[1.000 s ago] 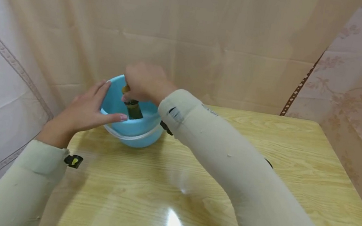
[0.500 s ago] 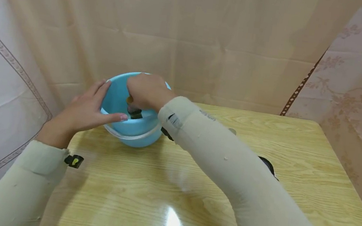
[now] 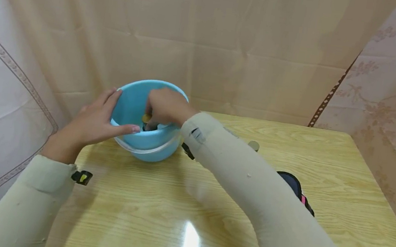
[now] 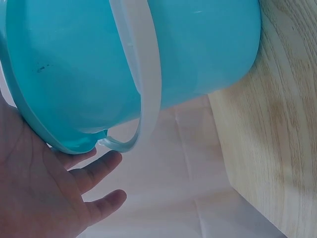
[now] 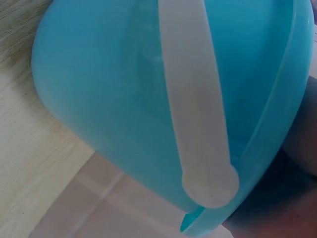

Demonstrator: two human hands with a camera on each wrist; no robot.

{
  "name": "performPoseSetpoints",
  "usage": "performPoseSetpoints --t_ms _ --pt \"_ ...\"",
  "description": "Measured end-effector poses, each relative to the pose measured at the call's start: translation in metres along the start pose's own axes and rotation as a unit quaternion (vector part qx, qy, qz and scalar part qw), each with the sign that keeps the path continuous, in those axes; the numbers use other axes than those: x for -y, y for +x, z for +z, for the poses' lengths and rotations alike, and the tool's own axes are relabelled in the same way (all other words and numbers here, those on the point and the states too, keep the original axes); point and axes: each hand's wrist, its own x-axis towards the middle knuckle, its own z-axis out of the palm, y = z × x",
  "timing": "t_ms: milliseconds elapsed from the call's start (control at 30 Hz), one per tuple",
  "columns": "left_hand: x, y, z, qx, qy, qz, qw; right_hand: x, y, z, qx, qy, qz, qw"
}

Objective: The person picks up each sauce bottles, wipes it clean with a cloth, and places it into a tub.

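A light blue bucket (image 3: 131, 99) with a white handle (image 4: 148, 64) stands near the table's left side. My left hand (image 3: 94, 119) rests against its near left rim, thumb laid over the edge and fingers spread, fairly straight. Down inside the bucket, my right hand (image 3: 166, 106) grips a dark greenish thing with a yellowish upper end (image 3: 147, 118). The bucket's front wall and my fingers cover most of that thing, so I cannot tell its kind. From the right wrist, the bucket wall fills the view, with a shadowed part of my hand (image 5: 302, 134) behind the rim.
A wood-grain table (image 3: 156, 202) carries everything. Beyond my right forearm lie a small greyish-green round thing (image 3: 254, 145) and a dark pouch-like thing with a pink part (image 3: 290, 182), both partly covered by the sleeve. Beige cloth (image 3: 231, 48) hangs behind.
My right hand has gone lower into the bucket and a little right, taking the dark greenish thing down with it. More of the pouch-like thing shows. My left hand has stayed put.
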Motion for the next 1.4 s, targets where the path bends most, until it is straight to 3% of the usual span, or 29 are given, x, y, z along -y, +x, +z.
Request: performPoseSetpoints --t_ms 167,500,700,833,967,1167,1267,1400 --pt "0.000 -0.001 0.000 0.002 -0.003 -0.004 1.0000 -0.002 -0.001 0.002 -0.007 0.019 0.012 1.000" --pt "0.000 -0.001 -0.001 0.000 -0.004 -0.003 1.0000 -0.008 -0.003 -0.001 -0.033 -0.021 0.024 0.999" --pt "0.000 0.000 0.000 -0.002 -0.005 -0.002 1.0000 -0.019 -0.012 -0.011 -0.061 -0.002 0.035 0.998" --pt "-0.001 -0.001 0.001 0.000 -0.008 -0.003 1.0000 -0.030 -0.026 -0.017 -0.090 0.040 0.024 0.995" --pt "-0.002 -0.001 0.001 -0.001 -0.015 -0.004 0.9999 -0.042 -0.046 -0.019 -0.131 0.120 -0.006 0.984" --pt "-0.002 0.001 0.001 0.003 -0.023 -0.006 0.9997 -0.065 -0.083 -0.019 -0.192 0.240 -0.027 0.951" --pt "-0.002 0.002 0.002 0.003 -0.026 -0.003 0.9996 -0.080 -0.104 -0.022 -0.214 0.244 -0.018 0.946" --pt "-0.001 0.001 0.002 0.000 -0.030 0.001 0.9996 -0.101 -0.132 -0.022 -0.232 0.234 0.025 0.944"
